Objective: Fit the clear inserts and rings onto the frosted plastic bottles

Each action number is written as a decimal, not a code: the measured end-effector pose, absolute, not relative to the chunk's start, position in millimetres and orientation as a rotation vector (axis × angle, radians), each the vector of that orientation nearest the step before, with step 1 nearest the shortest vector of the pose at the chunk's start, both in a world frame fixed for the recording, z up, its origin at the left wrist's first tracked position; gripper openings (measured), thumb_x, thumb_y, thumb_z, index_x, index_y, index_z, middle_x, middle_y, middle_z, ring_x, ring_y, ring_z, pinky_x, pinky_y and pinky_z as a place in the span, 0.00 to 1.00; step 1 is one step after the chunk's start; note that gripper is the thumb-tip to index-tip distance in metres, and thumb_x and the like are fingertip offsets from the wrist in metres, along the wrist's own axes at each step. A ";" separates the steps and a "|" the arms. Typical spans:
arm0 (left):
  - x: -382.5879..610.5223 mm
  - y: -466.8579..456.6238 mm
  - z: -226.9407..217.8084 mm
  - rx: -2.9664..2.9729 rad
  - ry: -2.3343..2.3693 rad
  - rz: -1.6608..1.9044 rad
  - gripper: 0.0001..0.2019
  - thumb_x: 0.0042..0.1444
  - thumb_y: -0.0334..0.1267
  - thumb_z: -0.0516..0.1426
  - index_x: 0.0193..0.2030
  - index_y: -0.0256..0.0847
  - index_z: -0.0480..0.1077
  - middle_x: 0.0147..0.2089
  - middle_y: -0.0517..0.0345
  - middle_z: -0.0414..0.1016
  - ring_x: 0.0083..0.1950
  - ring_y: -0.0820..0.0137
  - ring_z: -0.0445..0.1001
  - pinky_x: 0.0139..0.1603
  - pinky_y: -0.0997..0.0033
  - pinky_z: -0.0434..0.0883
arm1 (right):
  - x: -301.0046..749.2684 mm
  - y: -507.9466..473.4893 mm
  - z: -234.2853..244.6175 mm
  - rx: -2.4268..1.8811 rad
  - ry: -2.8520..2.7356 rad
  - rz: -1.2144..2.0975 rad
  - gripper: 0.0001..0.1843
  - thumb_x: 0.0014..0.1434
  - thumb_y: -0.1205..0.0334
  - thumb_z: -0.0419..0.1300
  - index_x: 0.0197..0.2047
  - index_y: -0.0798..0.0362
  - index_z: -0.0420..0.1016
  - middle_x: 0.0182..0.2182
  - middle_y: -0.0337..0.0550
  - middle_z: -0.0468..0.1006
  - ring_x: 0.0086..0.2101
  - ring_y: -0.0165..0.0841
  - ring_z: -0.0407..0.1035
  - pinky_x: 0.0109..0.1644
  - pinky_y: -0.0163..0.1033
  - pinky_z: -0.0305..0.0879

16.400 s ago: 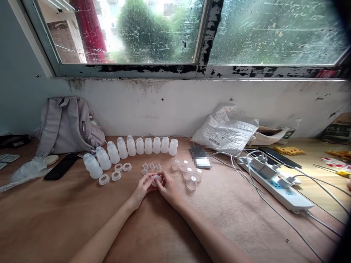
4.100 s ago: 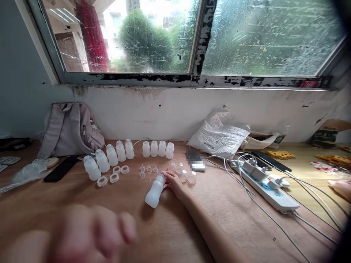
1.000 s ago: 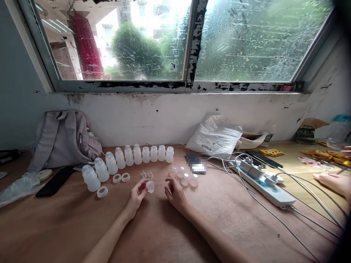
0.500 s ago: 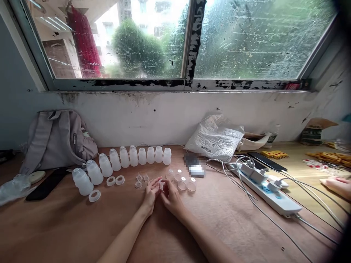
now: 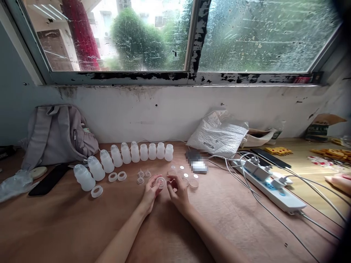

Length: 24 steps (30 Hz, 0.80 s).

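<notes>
My left hand [image 5: 151, 193] pinches a small clear round piece, which looks like a silicone bottle teat [image 5: 162, 183], with its round side facing me. Just right of it, my right hand [image 5: 178, 190] is raised with curled fingers. Its thumb and forefinger stand apart, and I see nothing between them. Several small clear teats [image 5: 140, 180] lie beyond my left hand. Partly behind my right hand are several clear round caps [image 5: 193, 182] with white dots. White collar rings [image 5: 97, 191] rest nearer the frosted baby bottles [image 5: 96, 168], which form a curved row at the back left.
A grey backpack [image 5: 59, 133] leans at the wall behind a black phone [image 5: 49, 180]. Right of me lie a silver bag [image 5: 218, 133] and a white power strip [image 5: 274, 191] with trailing cables. Another person's hand [image 5: 340, 182] rests at the far right edge.
My hands, close together before, have drawn apart. The clear teat now shows in my left hand, and my right hand has moved slightly right. The camera view has shifted a little.
</notes>
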<state>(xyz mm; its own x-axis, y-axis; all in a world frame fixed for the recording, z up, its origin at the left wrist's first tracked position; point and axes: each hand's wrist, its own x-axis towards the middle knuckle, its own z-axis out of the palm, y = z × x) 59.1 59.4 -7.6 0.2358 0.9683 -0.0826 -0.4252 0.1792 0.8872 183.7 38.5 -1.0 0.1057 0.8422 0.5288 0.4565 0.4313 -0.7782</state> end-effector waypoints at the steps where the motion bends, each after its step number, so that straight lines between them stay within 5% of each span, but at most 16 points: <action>1: 58.9 59.2 -7.9 0.879 0.797 1.152 0.17 0.46 0.39 0.59 0.45 0.41 0.69 0.52 0.50 0.65 0.52 0.63 0.65 0.47 0.71 0.66 | 184.8 39.9 -0.3 -1.226 -1.525 0.427 0.10 0.53 0.64 0.52 0.40 0.53 0.65 0.30 0.41 0.67 0.22 0.27 0.62 0.25 0.33 0.61; 7: 59.5 56.8 -10.2 0.985 0.783 1.169 0.16 0.46 0.41 0.59 0.44 0.41 0.69 0.61 0.51 0.52 0.54 0.61 0.64 0.47 0.69 0.68 | 185.9 44.3 0.7 -1.231 -1.646 0.642 0.10 0.54 0.56 0.53 0.34 0.54 0.69 0.29 0.42 0.72 0.25 0.29 0.65 0.26 0.33 0.62; 14: 61.2 58.5 -15.3 1.133 0.913 1.208 0.17 0.46 0.42 0.58 0.43 0.38 0.65 0.43 0.49 0.71 0.45 0.64 0.71 0.43 0.66 0.69 | 187.3 48.7 -9.9 -1.235 -1.485 0.748 0.11 0.53 0.55 0.53 0.33 0.54 0.68 0.22 0.39 0.70 0.22 0.30 0.64 0.22 0.33 0.60; 24: 59.7 51.1 -12.3 1.490 0.976 1.132 0.11 0.49 0.39 0.54 0.38 0.37 0.64 0.32 0.55 0.72 0.30 0.70 0.72 0.28 0.71 0.71 | 190.8 56.4 -18.5 -1.251 -1.355 0.797 0.11 0.45 0.58 0.58 0.25 0.52 0.59 0.19 0.34 0.64 0.20 0.27 0.59 0.21 0.31 0.56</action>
<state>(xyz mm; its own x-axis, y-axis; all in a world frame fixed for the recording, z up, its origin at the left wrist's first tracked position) 59.7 51.1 -12.3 0.2410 0.9543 0.1765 0.0344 -0.1902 0.9812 190.8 56.4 -18.5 0.1281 0.9573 0.2592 0.2392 0.2238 -0.9448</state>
